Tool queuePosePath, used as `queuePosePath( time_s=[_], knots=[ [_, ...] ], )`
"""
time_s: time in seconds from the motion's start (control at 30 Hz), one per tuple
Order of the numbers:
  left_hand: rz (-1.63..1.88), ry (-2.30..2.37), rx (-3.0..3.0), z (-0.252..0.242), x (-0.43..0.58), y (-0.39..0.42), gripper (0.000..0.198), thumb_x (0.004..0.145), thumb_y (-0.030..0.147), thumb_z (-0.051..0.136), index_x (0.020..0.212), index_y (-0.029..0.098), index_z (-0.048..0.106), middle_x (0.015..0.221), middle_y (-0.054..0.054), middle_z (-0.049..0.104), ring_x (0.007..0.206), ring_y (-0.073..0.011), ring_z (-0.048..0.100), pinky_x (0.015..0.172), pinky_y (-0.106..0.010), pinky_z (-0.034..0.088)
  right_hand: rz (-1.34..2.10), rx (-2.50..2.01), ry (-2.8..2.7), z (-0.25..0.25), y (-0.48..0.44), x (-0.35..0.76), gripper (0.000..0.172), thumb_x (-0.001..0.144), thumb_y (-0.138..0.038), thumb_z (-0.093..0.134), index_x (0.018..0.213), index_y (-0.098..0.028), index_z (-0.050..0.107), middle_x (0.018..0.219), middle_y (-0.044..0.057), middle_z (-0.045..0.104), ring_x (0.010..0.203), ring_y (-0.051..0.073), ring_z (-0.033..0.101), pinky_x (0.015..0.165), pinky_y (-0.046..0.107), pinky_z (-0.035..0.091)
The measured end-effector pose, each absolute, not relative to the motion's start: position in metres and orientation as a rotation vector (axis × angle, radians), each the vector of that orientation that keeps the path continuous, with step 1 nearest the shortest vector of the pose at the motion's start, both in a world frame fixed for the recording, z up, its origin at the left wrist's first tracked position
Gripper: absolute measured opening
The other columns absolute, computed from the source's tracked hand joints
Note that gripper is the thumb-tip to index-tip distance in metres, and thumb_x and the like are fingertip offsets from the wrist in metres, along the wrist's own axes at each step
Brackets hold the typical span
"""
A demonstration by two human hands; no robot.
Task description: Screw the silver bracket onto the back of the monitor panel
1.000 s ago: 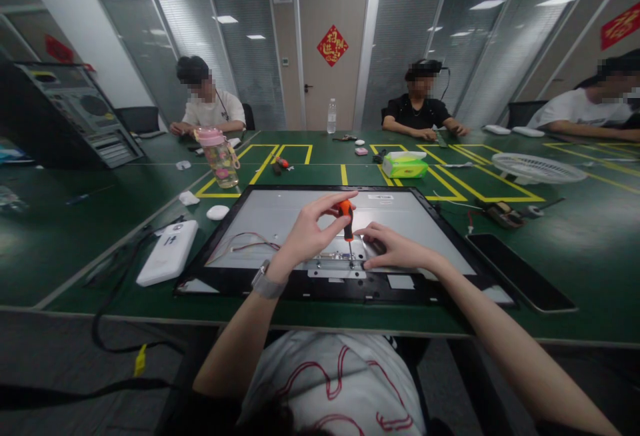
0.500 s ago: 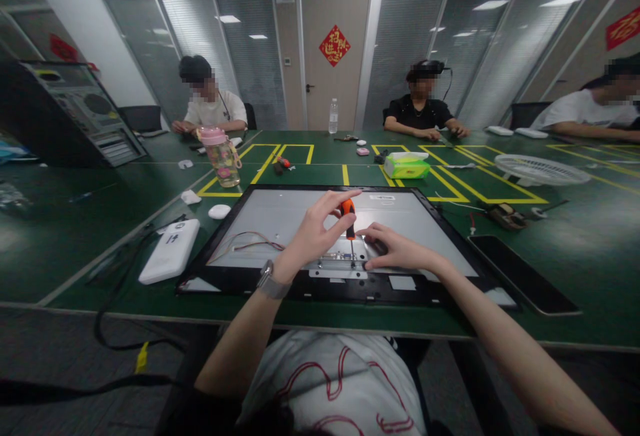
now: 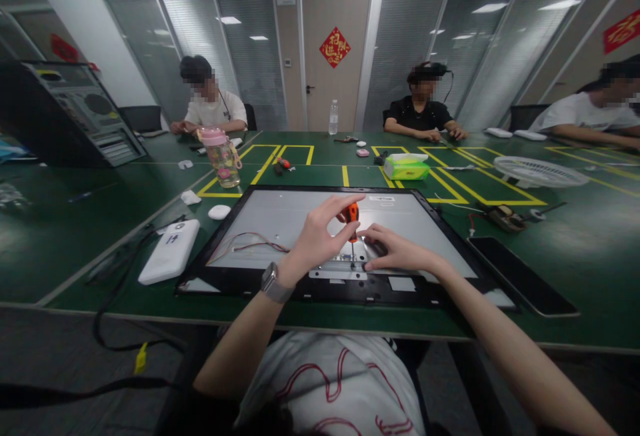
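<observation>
My left hand (image 3: 320,226), with a watch on its wrist, grips the handle of an orange and black screwdriver (image 3: 353,213) between thumb and fingers. The screwdriver stands upright, its tip down at a small metal bracket (image 3: 327,275) near the front edge of a flat display panel (image 3: 280,206). My right hand (image 3: 393,249) rests at the right of the shaft, thumb and fingers apart, fingertips beside the bracket; whether it pinches a small part there cannot be made out. Thin wires (image 3: 250,243) lie on the panel's left side.
Left of the panel are a white power bank (image 3: 170,251) and a pink-lidded bottle (image 3: 223,163). A black phone (image 3: 520,276) lies to the right. Farther back are a green tissue pack (image 3: 407,167) and a white round rack (image 3: 540,171). Three people sit across the table.
My left hand and the screwdriver handle have shifted slightly to the right, and the fingers have turned around the handle. My right hand has barely moved.
</observation>
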State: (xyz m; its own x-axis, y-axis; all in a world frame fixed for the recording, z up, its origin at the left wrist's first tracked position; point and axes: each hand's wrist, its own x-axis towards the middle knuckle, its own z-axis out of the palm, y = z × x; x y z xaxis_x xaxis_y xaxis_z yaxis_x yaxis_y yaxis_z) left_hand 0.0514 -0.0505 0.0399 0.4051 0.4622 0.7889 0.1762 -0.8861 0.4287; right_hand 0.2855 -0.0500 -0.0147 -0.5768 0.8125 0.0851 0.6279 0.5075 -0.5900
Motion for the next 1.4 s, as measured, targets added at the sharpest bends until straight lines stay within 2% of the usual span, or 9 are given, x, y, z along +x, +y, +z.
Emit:
queuePosePath(
  time_s=[0.3, 0.5, 0.63, 0.77, 0.97, 1.07, 1.2, 1.27, 1.4],
  knots=[
    [1.763, 0.666, 2.432, 0.035, 0.052, -0.047, 0.027, 0.087, 0.03, 0.067, 0.113, 0.024, 0.061, 0.085, -0.001, 0.059, 0.072, -0.0136, 0.053, 0.067, -0.028, 0.049, 0.763, -1.222, -2.389, -0.013, -0.051, 0.285, 0.071, 0.077, -0.056, 0.072, 0.136, -0.023, 0.051, 0.101, 0.005, 0.049, 0.09, 0.022, 0.051, 0.083, 0.037, 0.047],
    [2.09, 1.057, 1.804, 0.04, 0.007, -0.032, 0.03, 0.079, 0.033, 0.073, 0.098, 0.02, 0.053, 0.09, -0.001, 0.059, 0.078, -0.0157, 0.062, 0.072, -0.03, 0.052, 0.77, -1.257, -2.379, -0.01, -0.053, 0.284, 0.071, 0.075, -0.056, 0.073, 0.134, -0.022, 0.053, 0.107, 0.007, 0.05, 0.096, 0.024, 0.053, 0.085, 0.037, 0.047],
    [1.59, 1.767, 1.946, 0.027, -0.046, -0.03, 0.025, 0.073, 0.028, 0.071, 0.076, 0.021, 0.047, 0.076, 0.001, 0.056, 0.075, -0.0181, 0.06, 0.072, -0.031, 0.048, 0.744, -1.292, -2.387, -0.01, -0.054, 0.284, 0.071, 0.076, -0.057, 0.072, 0.135, -0.023, 0.053, 0.108, 0.007, 0.051, 0.098, 0.025, 0.054, 0.087, 0.038, 0.046],
    [1.19, 2.046, 2.101, 0.004, -0.093, -0.033, 0.017, 0.074, 0.02, 0.06, 0.074, 0.022, 0.043, 0.079, -0.001, 0.055, 0.08, -0.0214, 0.059, 0.076, -0.033, 0.048, 0.744, -1.286, -2.381, -0.011, -0.054, 0.284, 0.07, 0.076, -0.057, 0.072, 0.134, -0.024, 0.053, 0.108, 0.007, 0.052, 0.1, 0.026, 0.053, 0.09, 0.04, 0.045],
    [0.784, 1.913, 2.296, 0.001, -0.109, -0.037, 0.019, 0.077, 0.01, 0.05, 0.092, 0.017, 0.061, 0.101, -0.01, 0.063, 0.095, -0.0254, 0.062, 0.089, -0.04, 0.048, 0.715, -1.277, -2.367, -0.012, -0.055, 0.284, 0.068, 0.074, -0.056, 0.073, 0.13, -0.02, 0.055, 0.107, 0.008, 0.052, 0.101, 0.027, 0.053, 0.089, 0.041, 0.046],
    [0.894, 1.582, 2.3, 0.018, -0.083, -0.042, 0.019, 0.086, 0.023, 0.055, 0.102, 0.018, 0.064, 0.11, -0.009, 0.067, 0.104, -0.0244, 0.062, 0.097, -0.041, 0.046, 0.708, -1.256, -2.373, -0.012, -0.055, 0.283, 0.067, 0.074, -0.055, 0.074, 0.128, -0.019, 0.057, 0.107, 0.008, 0.052, 0.101, 0.027, 0.053, 0.088, 0.04, 0.047],
    [0.559, 0.959, 2.437, 0.032, -0.041, -0.038, 0.058, 0.079, 0.042, 0.07, 0.132, 0.025, 0.054, 0.138, -0.006, 0.055, 0.127, -0.0244, 0.052, 0.109, -0.038, 0.038, 0.701, -1.25, -2.367, -0.013, -0.056, 0.281, 0.065, 0.075, -0.054, 0.072, 0.126, -0.017, 0.057, 0.107, 0.008, 0.051, 0.098, 0.026, 0.054, 0.087, 0.039, 0.048],
    [0.354, 0.928, 2.466, 0.029, -0.028, -0.029, 0.072, 0.071, 0.042, 0.078, 0.135, 0.021, 0.053, 0.139, -0.01, 0.055, 0.126, -0.0273, 0.053, 0.107, -0.038, 0.04, 0.679, -1.251, -2.355, -0.014, -0.056, 0.28, 0.062, 0.076, -0.053, 0.072, 0.124, -0.017, 0.058, 0.105, 0.008, 0.052, 0.095, 0.025, 0.055, 0.087, 0.039, 0.048],
    [0.297, 0.914, 2.482, 0.021, -0.02, -0.016, 0.069, 0.065, 0.041, 0.082, 0.127, 0.017, 0.061, 0.12, -0.01, 0.066, 0.107, -0.0268, 0.062, 0.092, -0.034, 0.047, 0.644, -1.244, -2.333, -0.013, -0.055, 0.278, 0.057, 0.073, -0.05, 0.076, 0.117, -0.016, 0.063, 0.101, 0.007, 0.054, 0.092, 0.025, 0.057, 0.083, 0.038, 0.05]
  ],
)
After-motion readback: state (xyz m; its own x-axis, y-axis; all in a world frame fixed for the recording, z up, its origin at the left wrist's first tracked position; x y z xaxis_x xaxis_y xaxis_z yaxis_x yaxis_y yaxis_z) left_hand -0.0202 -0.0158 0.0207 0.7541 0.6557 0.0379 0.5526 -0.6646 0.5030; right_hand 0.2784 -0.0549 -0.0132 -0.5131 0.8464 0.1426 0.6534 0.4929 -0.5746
